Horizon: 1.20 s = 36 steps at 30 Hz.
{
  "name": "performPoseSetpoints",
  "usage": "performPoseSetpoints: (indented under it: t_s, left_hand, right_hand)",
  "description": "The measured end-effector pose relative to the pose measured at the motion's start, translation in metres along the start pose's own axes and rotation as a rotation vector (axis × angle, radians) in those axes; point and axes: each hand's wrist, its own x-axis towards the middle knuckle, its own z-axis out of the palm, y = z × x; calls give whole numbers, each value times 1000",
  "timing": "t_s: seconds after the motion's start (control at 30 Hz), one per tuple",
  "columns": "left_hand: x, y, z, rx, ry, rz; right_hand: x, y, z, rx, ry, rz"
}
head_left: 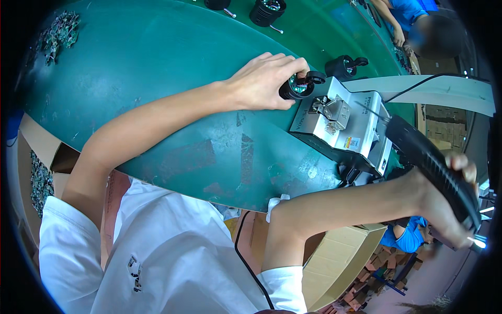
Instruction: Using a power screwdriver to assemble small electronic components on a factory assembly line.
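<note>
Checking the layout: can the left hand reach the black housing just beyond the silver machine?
Probably yes: the black housing stands near the left hand, though that hand already holds a second unit.

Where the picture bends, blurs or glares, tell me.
Head view: the green table curves along its near edge; head view: a co-worker's head is blurred out; head view: white glare shines beside the right hand; head view: the corners fall black.
</note>
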Motion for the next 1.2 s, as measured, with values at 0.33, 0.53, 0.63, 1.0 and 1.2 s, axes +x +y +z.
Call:
performPoseSetpoints:
  t_s: [0.33,0.53,0.63,1.0,1.2]
  left_hand:
    - [-2,0,2,19,100,-11]
    - [-1,-1,4,16,131,10]
    - [0,-2,6,53,135,27]
    - [-2,-4,7,60,166,37]
    - [-3,-4,6,75,163,43]
  right_hand:
    - [-35,73,89,-594,56,294]
    - [-29,71,88,-270,65,373]
    - [-33,71,94,-223,58,343]
    - [-26,89,86,-313,-73,371]
    - [-42,108,93,-60,-228,343]
